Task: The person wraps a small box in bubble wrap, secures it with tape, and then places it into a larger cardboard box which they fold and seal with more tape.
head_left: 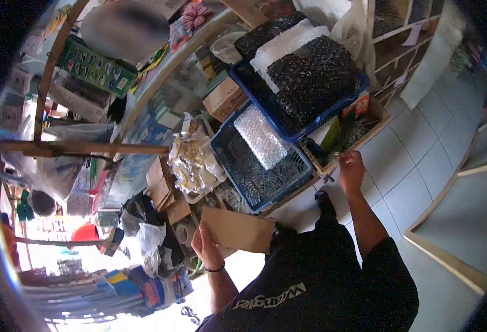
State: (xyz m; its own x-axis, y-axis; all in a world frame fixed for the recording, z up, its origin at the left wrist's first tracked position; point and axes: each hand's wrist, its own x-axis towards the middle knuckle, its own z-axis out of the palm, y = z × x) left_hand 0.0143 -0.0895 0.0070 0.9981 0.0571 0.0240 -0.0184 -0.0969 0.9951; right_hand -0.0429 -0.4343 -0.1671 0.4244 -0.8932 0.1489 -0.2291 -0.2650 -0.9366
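My left hand (207,249), with a dark band at the wrist, grips the left edge of a brown cardboard box (238,229) in front of my body. It looks flat-sided, and its far face is hidden. My right hand (352,170) is raised at the right with its fingers closed, close to a wooden-edged tray of small items. What its fingers hold, if anything, is too small to make out. Ahead, a blue plastic basket (243,191) holds a bubble-wrapped parcel (261,137). Behind it a second blue basket (299,134) carries a parcel in black bubble wrap (312,77).
A glass display counter (147,108) curves along the left. Clear and yellow plastic packets (194,160) lie beside the front basket. A tape roll (185,232) is left of the cardboard box. Shelves (404,44) stand at the back right, above a tiled floor (404,160).
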